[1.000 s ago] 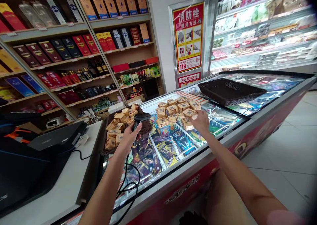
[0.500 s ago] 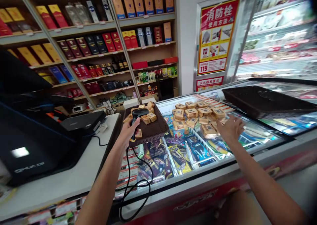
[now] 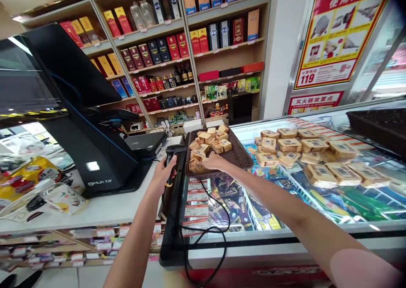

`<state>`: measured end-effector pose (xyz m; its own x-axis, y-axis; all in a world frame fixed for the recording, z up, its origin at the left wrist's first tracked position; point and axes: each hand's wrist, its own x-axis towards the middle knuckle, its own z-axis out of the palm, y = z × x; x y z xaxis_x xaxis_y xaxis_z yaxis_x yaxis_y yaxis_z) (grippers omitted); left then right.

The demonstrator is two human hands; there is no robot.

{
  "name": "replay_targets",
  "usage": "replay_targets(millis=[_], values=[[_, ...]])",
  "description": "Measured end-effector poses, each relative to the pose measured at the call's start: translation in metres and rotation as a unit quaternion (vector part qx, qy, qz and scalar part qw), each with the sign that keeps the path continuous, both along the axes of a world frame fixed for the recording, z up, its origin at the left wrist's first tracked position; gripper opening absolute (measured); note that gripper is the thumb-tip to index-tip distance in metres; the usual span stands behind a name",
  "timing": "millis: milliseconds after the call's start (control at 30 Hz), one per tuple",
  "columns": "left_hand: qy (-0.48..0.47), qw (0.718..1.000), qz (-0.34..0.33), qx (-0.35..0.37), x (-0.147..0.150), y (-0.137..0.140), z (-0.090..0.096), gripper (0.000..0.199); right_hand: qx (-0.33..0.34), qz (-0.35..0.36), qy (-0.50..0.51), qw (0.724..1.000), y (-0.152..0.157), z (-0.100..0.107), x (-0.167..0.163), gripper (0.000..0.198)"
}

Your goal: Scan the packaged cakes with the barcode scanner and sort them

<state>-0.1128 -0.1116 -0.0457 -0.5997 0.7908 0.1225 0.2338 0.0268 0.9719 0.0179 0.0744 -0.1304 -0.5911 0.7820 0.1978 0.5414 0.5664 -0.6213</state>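
Note:
My left hand (image 3: 164, 173) is wrapped around the grip of a black barcode scanner (image 3: 176, 149), held up at the left edge of a dark brown woven basket (image 3: 236, 152). The scanner's cable (image 3: 223, 241) hangs down in loops over the freezer's front. Inside the basket lie several small packaged snacks (image 3: 206, 138), tan with printed labels. My right hand (image 3: 214, 162) reaches across into the basket's front, its fingers closed on a snack pack (image 3: 196, 166) in the near left corner; the fingertips are partly hidden. More packs (image 3: 290, 145) stand in stacks on the freezer glass, right of the basket.
Beneath the basket is a glass-topped freezer (image 3: 272, 237) holding ice creams. A second dark basket (image 3: 380, 127) sits at the far right. On the left counter (image 3: 120, 212) stands a black checkout terminal (image 3: 95, 152). Shelves of boxed bottles (image 3: 152, 53) line the back wall.
My right hand has moved left from the stacks on the glass into the basket. The basket now holds more packs. My view has turned left; the scanner stays in my left hand.

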Motion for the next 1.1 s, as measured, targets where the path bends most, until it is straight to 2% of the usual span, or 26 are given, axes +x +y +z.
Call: replay_targets(millis=[133, 200, 300, 467, 600, 700, 900, 1100], values=[[-0.01, 1.0, -0.005, 0.011, 0.009, 0.007, -0.001, 0.053, -0.029, -0.074, -0.032, 0.996, -0.007, 0.008, 0.001, 0.044], [-0.016, 1.0, -0.023, 0.015, 0.021, 0.013, 0.001, 0.053, 0.002, -0.103, -0.01, 0.995, -0.006, 0.014, 0.018, 0.058], [-0.023, 0.996, -0.084, 0.012, 0.047, 0.021, 0.007, 0.052, 0.088, -0.141, 0.047, 0.985, -0.002, 0.023, 0.06, 0.072], [-0.036, 0.979, -0.202, -0.011, 0.11, 0.037, 0.014, 0.048, 0.194, -0.188, 0.097, 0.958, 0.003, 0.023, 0.138, 0.056], [-0.022, 0.966, -0.255, -0.024, 0.157, 0.058, 0.007, 0.046, 0.229, -0.231, 0.093, 0.941, 0.002, 0.016, 0.185, 0.054], [-0.005, 0.959, -0.281, -0.033, 0.18, 0.071, 0.002, 0.047, 0.236, -0.258, 0.072, 0.934, 0.001, 0.012, 0.212, 0.052], [0.026, 0.959, -0.28, -0.047, 0.189, 0.081, 0.005, 0.05, 0.217, -0.31, -0.004, 0.926, -0.006, -0.004, 0.255, 0.049], [0.026, 0.969, -0.24, -0.045, 0.164, 0.077, 0.011, 0.055, 0.205, -0.337, -0.097, 0.914, -0.019, -0.032, 0.282, 0.036]])
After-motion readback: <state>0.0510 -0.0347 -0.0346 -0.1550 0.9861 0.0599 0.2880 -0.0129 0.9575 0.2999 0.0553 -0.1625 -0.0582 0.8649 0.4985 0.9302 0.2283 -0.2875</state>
